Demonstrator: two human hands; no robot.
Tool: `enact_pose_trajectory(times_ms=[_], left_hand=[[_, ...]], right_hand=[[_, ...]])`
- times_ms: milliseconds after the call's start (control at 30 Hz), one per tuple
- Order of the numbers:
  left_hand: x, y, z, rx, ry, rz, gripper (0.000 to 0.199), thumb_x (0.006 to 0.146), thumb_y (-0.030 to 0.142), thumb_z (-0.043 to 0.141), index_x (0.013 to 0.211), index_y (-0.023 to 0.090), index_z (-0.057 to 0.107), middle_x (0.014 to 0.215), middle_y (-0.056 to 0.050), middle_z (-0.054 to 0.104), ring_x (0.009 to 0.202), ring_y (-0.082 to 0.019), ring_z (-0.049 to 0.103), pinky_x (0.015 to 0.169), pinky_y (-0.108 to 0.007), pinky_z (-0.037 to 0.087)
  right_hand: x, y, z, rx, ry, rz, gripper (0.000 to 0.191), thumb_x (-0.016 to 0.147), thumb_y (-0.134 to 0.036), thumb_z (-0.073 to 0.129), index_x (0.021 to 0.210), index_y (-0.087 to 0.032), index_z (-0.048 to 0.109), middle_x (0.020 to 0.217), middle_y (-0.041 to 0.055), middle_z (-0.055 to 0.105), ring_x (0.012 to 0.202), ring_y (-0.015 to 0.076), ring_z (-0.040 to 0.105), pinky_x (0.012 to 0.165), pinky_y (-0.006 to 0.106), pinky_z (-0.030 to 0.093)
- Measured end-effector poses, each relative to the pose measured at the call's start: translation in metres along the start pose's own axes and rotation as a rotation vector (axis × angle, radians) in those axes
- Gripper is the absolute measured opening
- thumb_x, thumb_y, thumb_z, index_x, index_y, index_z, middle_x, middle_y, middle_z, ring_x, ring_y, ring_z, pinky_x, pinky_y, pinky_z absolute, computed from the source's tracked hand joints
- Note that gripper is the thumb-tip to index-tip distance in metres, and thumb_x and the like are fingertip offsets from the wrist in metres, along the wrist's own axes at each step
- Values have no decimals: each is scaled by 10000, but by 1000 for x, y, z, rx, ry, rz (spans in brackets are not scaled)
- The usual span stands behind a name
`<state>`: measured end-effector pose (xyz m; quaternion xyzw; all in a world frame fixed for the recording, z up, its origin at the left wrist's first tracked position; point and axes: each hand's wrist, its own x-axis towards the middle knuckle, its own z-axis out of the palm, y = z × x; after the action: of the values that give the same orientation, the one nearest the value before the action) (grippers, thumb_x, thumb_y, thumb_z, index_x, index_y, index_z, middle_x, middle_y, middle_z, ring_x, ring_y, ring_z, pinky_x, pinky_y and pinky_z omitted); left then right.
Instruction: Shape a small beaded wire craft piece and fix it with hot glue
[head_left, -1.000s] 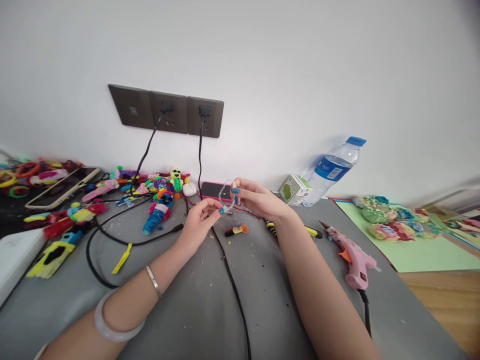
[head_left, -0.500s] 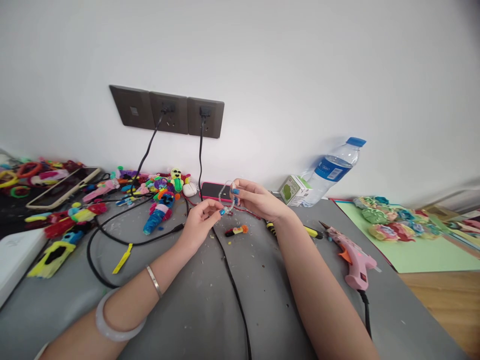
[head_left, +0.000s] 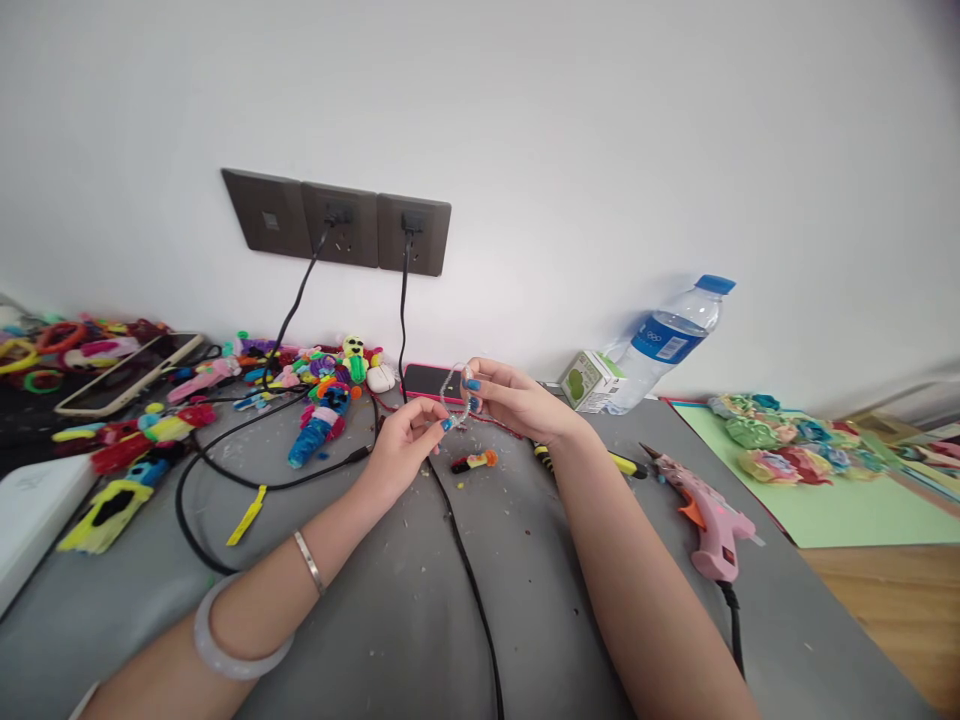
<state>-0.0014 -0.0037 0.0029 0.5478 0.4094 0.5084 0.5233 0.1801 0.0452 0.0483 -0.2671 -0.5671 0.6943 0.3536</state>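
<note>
Between my hands is a silvery, glittery loop [head_left: 444,385] that looks like a bent pipe cleaner. My left hand [head_left: 409,437] pinches its lower end between thumb and finger. On the other side, my right hand [head_left: 514,400] grips the loop's right part with its blue-nailed fingers. Behind the loop lies a phone with a pink edge [head_left: 426,380], partly covered by my hands. Below them on the grey table [head_left: 420,620] rests a small black, red and orange fuzzy piece [head_left: 474,462]. A yellow-and-black handled tool [head_left: 626,464] passes under my right forearm.
A pink glue gun [head_left: 709,525] lies at the right, near fabric flowers [head_left: 787,440] on green paper. A water bottle [head_left: 667,345] and small carton [head_left: 591,380] stand by the wall. Fuzzy figures [head_left: 319,425] crowd the left. Black cables [head_left: 469,570] cross the table.
Both hands keep hold of the loop, with barely any shift in the fingers. The whole view has moved very slightly.
</note>
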Motion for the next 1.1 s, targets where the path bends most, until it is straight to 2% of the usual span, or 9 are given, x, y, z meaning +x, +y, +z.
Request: enact_pose_trajectory(times_ms=[400, 800, 967, 1100], left_hand=[[-2, 0, -2, 148, -49, 79, 68, 778, 228, 594, 821, 177, 608, 790, 6, 578, 502, -64, 412, 471, -197, 324], [-2, -1, -2, 211, -70, 130, 65, 802, 200, 586, 818, 171, 643, 776, -6, 628, 514, -73, 409, 503, -206, 309], [-2, -3, -2, 179, -59, 111, 69, 789, 216, 604, 815, 171, 649, 782, -6, 627, 497, -65, 393, 481, -202, 301], [-1, -5, -1, 91, -34, 38, 103, 772, 263, 630, 834, 182, 642, 780, 0, 605, 494, -70, 415, 449, -197, 322]], right_hand=[[0, 3, 1, -54, -90, -8, 210, 851, -356, 697, 880, -196, 566, 758, -19, 506, 657, 111, 450, 642, 243, 372], [1, 2, 6, -67, -73, -38, 205, 850, -356, 696, 869, -194, 572, 748, -24, 509, 648, 110, 433, 641, 248, 348], [1, 2, 8, -56, -61, -28, 213, 838, -355, 707, 863, -195, 569, 757, -24, 505, 649, 109, 439, 642, 248, 354], [2, 2, 6, -40, -47, -22, 215, 834, -364, 706, 870, -204, 566, 770, -22, 506, 653, 113, 451, 639, 251, 369]])
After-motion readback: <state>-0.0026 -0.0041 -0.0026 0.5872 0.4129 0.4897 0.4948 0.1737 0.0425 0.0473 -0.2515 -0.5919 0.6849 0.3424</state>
